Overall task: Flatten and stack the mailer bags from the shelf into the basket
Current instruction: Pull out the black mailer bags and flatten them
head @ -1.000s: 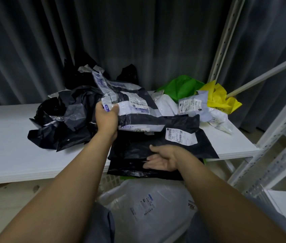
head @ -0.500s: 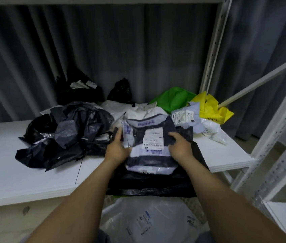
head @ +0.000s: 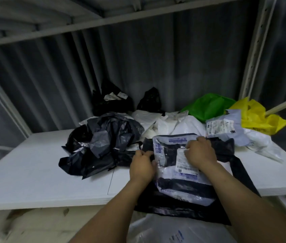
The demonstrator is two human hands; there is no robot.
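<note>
Left hand: the left hand [head: 143, 166] grips the left edge of the labelled mailer bag [head: 179, 183], fingers curled round the film
Right hand: the right hand [head: 200, 154] has its fingers curled down onto the same bag's upper right part, beside the shipping label, and holds it there
Labelled mailer bag: white and black, lying near the shelf's front edge, right of the middle, on top of a flat black mailer bag [head: 182, 210]
Black mailer bag: spread out, its near end hanging over the front edge of the shelf [head: 33, 172]
Left of the hands: a crumpled heap of black bags [head: 103, 142], just beside the flat one
Behind the hands: white bags [head: 173, 123], and a pale mailer with a label [head: 226, 127] towards the right edge
Rear right corner: a green bag [head: 207, 106] and a yellow bag [head: 257, 118], side by side
Backdrop: a grey curtain [head: 138, 67]
</note>
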